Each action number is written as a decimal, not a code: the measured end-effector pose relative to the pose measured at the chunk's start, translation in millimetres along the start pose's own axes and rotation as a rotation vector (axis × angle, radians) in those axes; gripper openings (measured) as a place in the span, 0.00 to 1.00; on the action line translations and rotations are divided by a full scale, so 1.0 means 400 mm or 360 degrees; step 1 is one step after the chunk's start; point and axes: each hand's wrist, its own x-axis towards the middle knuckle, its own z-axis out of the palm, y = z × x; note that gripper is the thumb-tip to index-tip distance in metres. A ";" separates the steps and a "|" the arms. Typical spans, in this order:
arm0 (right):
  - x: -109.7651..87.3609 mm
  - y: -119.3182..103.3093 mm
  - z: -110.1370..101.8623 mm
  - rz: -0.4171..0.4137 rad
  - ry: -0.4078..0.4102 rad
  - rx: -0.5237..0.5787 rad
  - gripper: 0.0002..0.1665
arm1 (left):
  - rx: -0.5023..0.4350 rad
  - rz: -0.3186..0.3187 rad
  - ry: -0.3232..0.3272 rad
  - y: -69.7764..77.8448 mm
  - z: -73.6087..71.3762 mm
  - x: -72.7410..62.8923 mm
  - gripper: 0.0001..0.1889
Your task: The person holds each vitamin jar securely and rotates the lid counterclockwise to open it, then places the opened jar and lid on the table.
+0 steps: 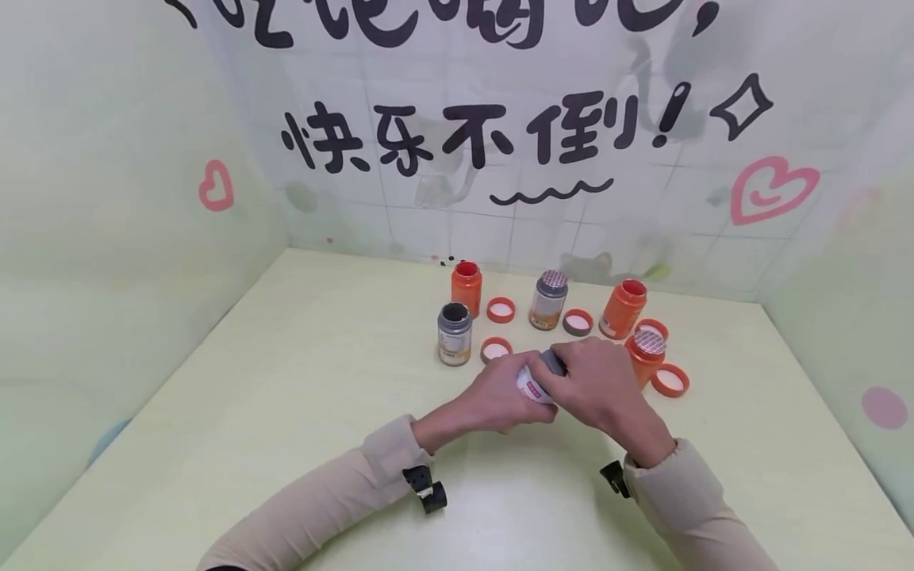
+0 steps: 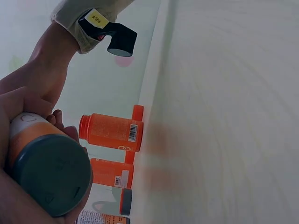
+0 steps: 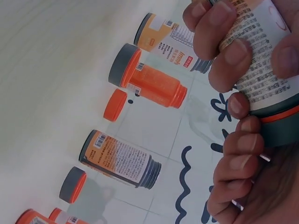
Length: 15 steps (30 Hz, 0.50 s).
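Note:
In the head view both hands meet over the table around one bottle [image 1: 530, 387] with a white and orange label. My left hand [image 1: 500, 396] grips its body, fingers wrapped round the printed label [image 3: 264, 65] in the right wrist view. The bottle's dark base [image 2: 53, 175] faces the left wrist camera. My right hand [image 1: 603, 382] holds the dark grey cap [image 1: 553, 362], which sits on the bottle's neck. In the right wrist view an orange band shows at the edge of this cap [image 3: 282, 130]. The bottle is tilted, off the table.
Behind the hands stand an uncapped orange bottle [image 1: 466, 295], an uncapped grey-necked bottle [image 1: 455, 342], a grey one with a patterned seal [image 1: 548, 308], another open orange bottle [image 1: 623, 313] and a sealed orange one [image 1: 645, 365]. Several loose caps [image 1: 670, 381] lie among them. A printed wall backs the table.

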 end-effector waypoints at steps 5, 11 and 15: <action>0.000 0.004 -0.018 -0.0106 -0.0018 0.0016 0.26 | -0.0304 0.0138 -0.0225 0.000 -0.015 0.003 0.17; -0.003 0.007 -0.051 -0.0061 -0.0254 0.0204 0.23 | -0.0522 0.0177 -0.0421 -0.007 -0.026 0.004 0.17; -0.005 0.017 -0.062 -0.0092 -0.0343 0.0350 0.17 | -0.0540 0.0175 -0.0432 -0.015 -0.026 0.002 0.18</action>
